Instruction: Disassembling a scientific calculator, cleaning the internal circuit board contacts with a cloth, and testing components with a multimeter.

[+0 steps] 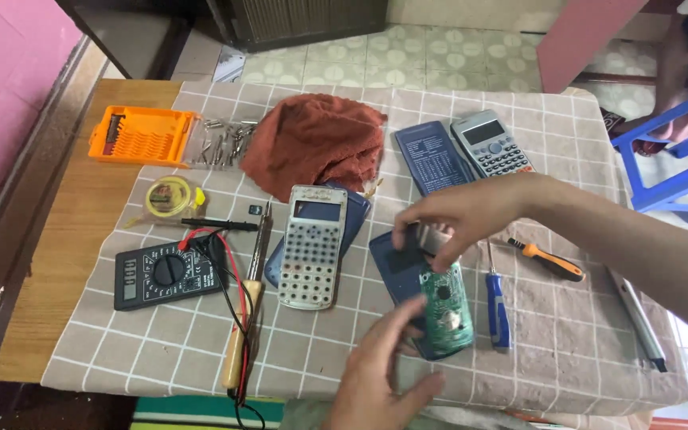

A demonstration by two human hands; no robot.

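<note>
While the green board [447, 309] is still sitting half in the blue back shell [396, 275], I'd say the thing to get right here is keeping it flat and not flexing it. The left hand [380, 374] comes up from the bottom edge, fingers loosely spread, tips at the lower left side of the board, steadying more than gripping as far as I can tell. The right hand [455, 215] reaches in from the right and is pinched shut on a small silvery display piece [430, 237] right at the board's top end. My take: lift that piece straight and slowly, since anything thin joining it to the board could tear if it's twisted, and hold the board by its edges.

Going across the surface from the left: an orange bit case [143, 135], loose bits [224, 142], a yellow solder reel [170, 197], a black multimeter [165, 273] with red and black leads [228, 271], a soldering iron [247, 310], a rust-red rag [312, 143], a grey keypad front [312, 247] lying on another blue shell, then the board. Past it are a blue screwdriver [497, 306], an orange-handled one [551, 261], a whole calculator [489, 145] beside its dark cover [431, 159], and a metal tool [637, 314] near the right edge.

All of this is on a checked cloth [567, 342] over a wooden surface [65, 239]. Pink wall on the left, patterned tile floor [408, 56] behind, blue plastic chair [678, 151] on the right.
</note>
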